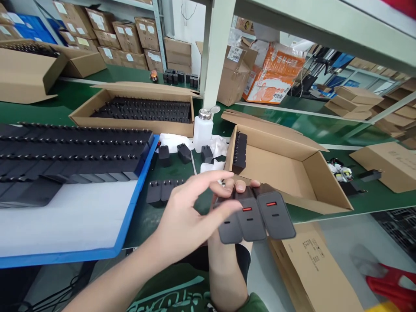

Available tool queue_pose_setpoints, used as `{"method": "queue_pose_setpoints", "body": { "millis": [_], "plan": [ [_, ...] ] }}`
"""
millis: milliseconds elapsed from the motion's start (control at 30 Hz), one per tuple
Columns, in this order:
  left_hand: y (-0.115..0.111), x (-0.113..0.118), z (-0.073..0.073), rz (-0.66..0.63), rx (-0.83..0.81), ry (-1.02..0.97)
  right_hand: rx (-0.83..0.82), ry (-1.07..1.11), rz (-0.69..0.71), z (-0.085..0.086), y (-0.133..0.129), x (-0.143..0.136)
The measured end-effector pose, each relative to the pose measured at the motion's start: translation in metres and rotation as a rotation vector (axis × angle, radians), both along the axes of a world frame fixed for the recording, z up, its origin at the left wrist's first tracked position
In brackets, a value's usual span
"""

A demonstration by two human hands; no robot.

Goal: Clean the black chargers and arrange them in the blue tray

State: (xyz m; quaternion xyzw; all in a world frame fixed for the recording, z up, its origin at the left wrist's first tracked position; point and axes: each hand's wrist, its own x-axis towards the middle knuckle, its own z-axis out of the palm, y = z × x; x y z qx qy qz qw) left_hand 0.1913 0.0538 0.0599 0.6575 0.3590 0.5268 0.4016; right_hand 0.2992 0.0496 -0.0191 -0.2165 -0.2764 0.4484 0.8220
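Three black wall chargers stand side by side in my right hand, their port faces turned towards me. Its fingertips show over their far edge; the palm is mostly hidden. Two of the faces show a red USB port above a small dark slot; my thumb covers part of the leftmost one. My left hand is at the left end of this row, thumb and index finger spread apart. Its thumb crosses in front of the leftmost charger; whether it touches is unclear. Behind my left hand, more chargers lie on the green table, pins up.
On the left, a blue-edged tray carries rows of chargers. An open carton at right holds a short charger row; another carton behind is packed with them. A white pump bottle stands between, near the metal post.
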Motion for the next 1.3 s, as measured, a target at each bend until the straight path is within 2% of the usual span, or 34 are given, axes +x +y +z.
{"method": "queue_pose_setpoints", "body": {
  "millis": [67,100,133,167,267,300,333,400,467,533,600,667,700,767,867,933,1000,1067,1100,1200,1300],
  "plan": [
    [0.004,-0.004,-0.005,0.216,-0.034,-0.026,0.131,-0.171,-0.078,-0.002,-0.002,0.007],
    [0.005,-0.006,-0.009,0.253,-0.1,-0.095,0.19,-0.261,-0.119,-0.002,-0.004,0.014],
    [0.005,-0.009,-0.014,0.212,-0.196,-0.175,0.217,-0.342,-0.15,-0.001,-0.007,0.022],
    [0.003,-0.011,-0.021,0.099,-0.311,-0.256,0.237,-0.414,-0.183,0.0,-0.011,0.031],
    [-0.008,-0.013,-0.046,-0.44,-0.663,-0.389,0.318,-0.703,-0.304,0.0,-0.021,0.059],
    [-0.013,-0.012,-0.054,-0.563,-0.726,-0.409,0.369,-0.829,-0.331,-0.001,-0.023,0.066],
    [-0.017,-0.01,-0.061,-0.633,-0.755,-0.426,0.428,-0.955,-0.347,-0.003,-0.024,0.071],
    [-0.023,-0.004,-0.068,-0.648,-0.769,-0.447,0.524,-1.126,-0.349,-0.005,-0.023,0.076],
    [-0.024,0.0,-0.066,-0.573,-0.788,-0.456,0.536,-1.203,-0.303,-0.003,-0.024,0.078],
    [-0.024,-0.001,-0.058,-0.486,-0.804,-0.452,0.339,-1.247,-0.161,0.002,-0.028,0.076],
    [-0.023,-0.005,-0.05,-0.369,-0.76,-0.406,0.027,-1.136,0.15,0.009,-0.036,0.073],
    [-0.022,-0.011,-0.047,-0.27,-0.679,-0.301,-0.221,-0.885,0.491,0.017,-0.042,0.068],
    [-0.021,-0.013,-0.047,-0.238,-0.64,-0.242,-0.292,-0.78,0.614,0.021,-0.044,0.066],
    [-0.019,-0.016,-0.051,-0.214,-0.585,-0.151,-0.378,-0.676,0.716,0.03,-0.045,0.062],
    [-0.013,-0.022,-0.054,-0.28,-0.541,-0.125,-0.399,-0.717,0.698,0.047,-0.038,0.069],
    [-0.01,-0.031,-0.051,-0.27,-0.494,-0.129,-0.398,-0.874,0.612,0.063,-0.024,0.088],
    [-0.011,-0.045,-0.044,-0.13,-0.417,-0.111,-0.436,-1.181,0.375,0.077,0.0,0.117],
    [-0.015,-0.063,-0.036,0.079,-0.345,-0.089,-0.449,-1.594,-0.008,0.084,0.036,0.153],
    [-0.018,-0.072,-0.033,0.173,-0.326,-0.084,-0.472,-1.664,-0.084,0.084,0.058,0.171],
    [-0.027,-0.097,-0.025,0.398,-0.31,-0.119,-0.487,-1.79,-0.025,0.071,0.127,0.21],
    [-0.034,-0.116,-0.024,0.514,-0.316,-0.179,-0.453,-1.883,0.065,0.048,0.179,0.222]
  ]
}}
